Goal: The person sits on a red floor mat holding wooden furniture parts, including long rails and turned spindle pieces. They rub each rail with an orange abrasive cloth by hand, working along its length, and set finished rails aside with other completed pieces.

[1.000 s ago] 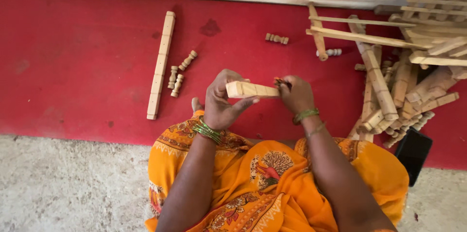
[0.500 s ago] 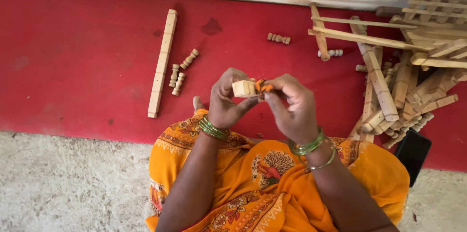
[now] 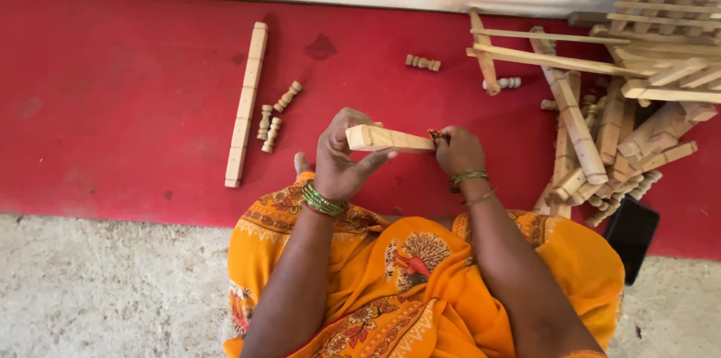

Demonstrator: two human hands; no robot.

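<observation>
My left hand grips a short pale wooden bar by its left end and holds it level above my lap. My right hand is closed at the bar's right end, with a small dark object pinched in its fingers against the wood. I cannot tell what that small object is. Both wrists carry green bangles. Orange patterned cloth covers my lap below the hands.
A long wooden bar lies on the red floor strip at left, with three small turned pegs beside it. More pegs lie further back. A heap of wooden bars and frames sits at right, with a black phone beside it.
The bar was turned end-on half a second ago and now lies level again. My right hand has moved back to its right end.
</observation>
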